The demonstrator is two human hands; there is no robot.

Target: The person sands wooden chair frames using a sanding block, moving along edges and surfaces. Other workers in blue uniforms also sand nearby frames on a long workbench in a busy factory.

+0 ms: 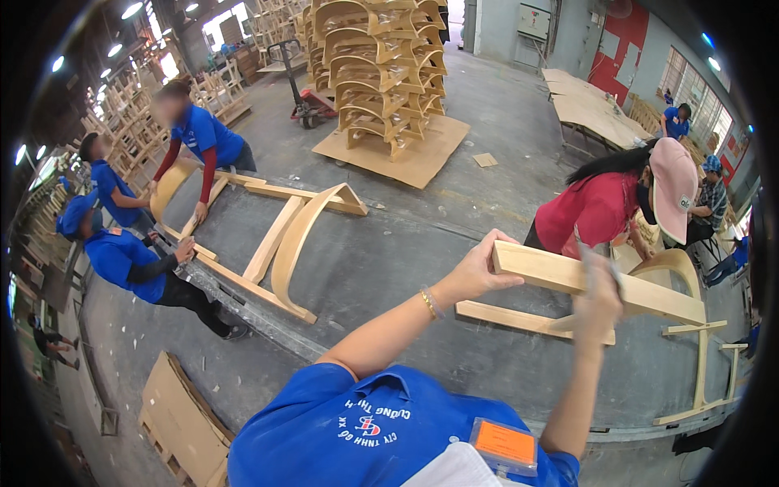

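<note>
While the left hand (479, 270) closes its grip on the wooden beam's (542, 269) end over the grey tabletop (389, 264), uneven pressure from the blurred right hand (599, 302), grip indeterminable, could twist it loose.

Left forearm (398, 323) extended forward-right, left hand (479, 268) gripping, thumb opposing fingers. Right forearm (574, 390) near upright, right hand (599, 299) blurred, finger pose unreadable.
</note>
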